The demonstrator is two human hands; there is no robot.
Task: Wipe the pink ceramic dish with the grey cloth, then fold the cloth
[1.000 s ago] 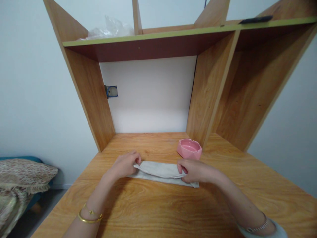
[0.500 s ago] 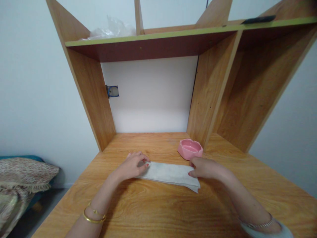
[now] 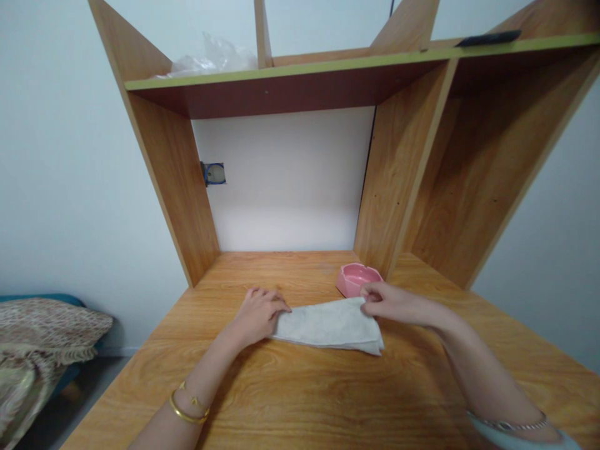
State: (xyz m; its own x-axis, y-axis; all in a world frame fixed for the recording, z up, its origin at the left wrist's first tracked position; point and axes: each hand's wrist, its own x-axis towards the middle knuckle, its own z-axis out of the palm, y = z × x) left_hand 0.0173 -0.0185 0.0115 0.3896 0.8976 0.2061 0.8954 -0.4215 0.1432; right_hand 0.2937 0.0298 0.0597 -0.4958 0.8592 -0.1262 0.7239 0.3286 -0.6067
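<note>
A folded white cloth (image 3: pixel 323 325) lies as a long strip on the wooden desk, its layers showing at the right end. My left hand (image 3: pixel 262 314) is closed over the strip's left end, with fingers bent and the thumb mostly hidden. At the far right corner, my right hand (image 3: pixel 387 303) pinches the cloth between thumb and forefinger and holds that corner slightly raised. Just behind the right fingers stands a pink angular ashtray (image 3: pixel 351 281), partly covered by that hand.
The wooden desk (image 3: pixel 290 400) runs back to upright panels and a shelf (image 3: pixel 319 69) above. A clear plastic bag (image 3: pixel 215 57) and a dark object (image 3: pixel 490 39) lie on the shelf. An open wall socket box (image 3: pixel 214 174) shows at left. A patterned blanket (image 3: pixel 47 328) lies far left.
My right hand has moved slightly up and back, lifting the cloth's far right corner. My left hand has shifted a little right, its fingers now more over the cloth's end.
</note>
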